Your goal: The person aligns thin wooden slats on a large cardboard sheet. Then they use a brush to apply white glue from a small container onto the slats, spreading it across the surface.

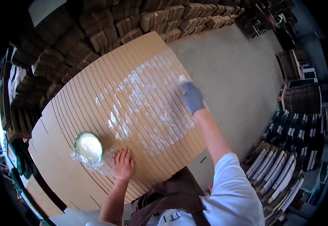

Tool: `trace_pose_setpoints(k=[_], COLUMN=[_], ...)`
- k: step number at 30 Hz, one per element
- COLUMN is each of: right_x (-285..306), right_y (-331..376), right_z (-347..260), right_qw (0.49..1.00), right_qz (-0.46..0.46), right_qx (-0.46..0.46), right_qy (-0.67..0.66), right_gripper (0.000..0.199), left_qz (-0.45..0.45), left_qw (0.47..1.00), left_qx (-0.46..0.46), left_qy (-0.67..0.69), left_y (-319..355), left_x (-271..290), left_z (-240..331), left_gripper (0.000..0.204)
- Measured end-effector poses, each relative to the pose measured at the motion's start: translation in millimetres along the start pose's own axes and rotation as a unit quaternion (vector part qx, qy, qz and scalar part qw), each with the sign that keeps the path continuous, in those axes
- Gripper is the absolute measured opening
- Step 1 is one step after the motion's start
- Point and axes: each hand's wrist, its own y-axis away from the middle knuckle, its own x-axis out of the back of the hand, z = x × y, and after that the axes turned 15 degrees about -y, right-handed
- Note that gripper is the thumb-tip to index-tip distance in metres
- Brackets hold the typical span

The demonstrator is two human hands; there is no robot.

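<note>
My right hand [191,97], in a grey glove, is closed around a brush [182,80] whose pale tip rests on the far right part of the cardboard sheets [77,98]. The sheets lie fanned out in overlapping strips across the work surface in front of me, plain brown at the edges, glossy and whitish with wet glue [149,109] over the middle and right. My bare left hand [123,164] lies flat, fingers spread, holding nothing, on the near edge of the sheets. Just beside it stands a green-rimmed bowl [88,147] full of white paste, sitting on crumpled clear plastic [103,162].
</note>
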Motion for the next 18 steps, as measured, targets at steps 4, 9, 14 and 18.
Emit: trace_pose_setpoints(k=[4, 9, 14, 18], right_x=[12, -19, -30, -105], right_y=[-11, 19, -70, -43], right_z=[-14, -5, -26, -64], right_qw=[0.996, 0.973, 0.994, 0.971], right_qz=[0.012, -0.075, -0.051, -0.201], right_qx=[-0.073, 0.187, 0.069, 0.085], right_qy=[0.051, 0.109, 0.061, -0.099], right_gripper=[0.023, 0.016, 0.018, 0.019], left_qz=[0.005, 0.0, 0.007, 0.008], left_qw=[1.0, 1.0, 1.0, 1.0], left_qx=[0.0, 0.003, 0.002, -0.005], left_qy=[0.001, -0.015, -0.025, -0.028], left_y=[-2, 2, -4, 3], left_x=[0, 2, 5, 5], left_z=[3, 0, 0, -1], left_gripper=[0.055, 0.054, 0.053, 0.051])
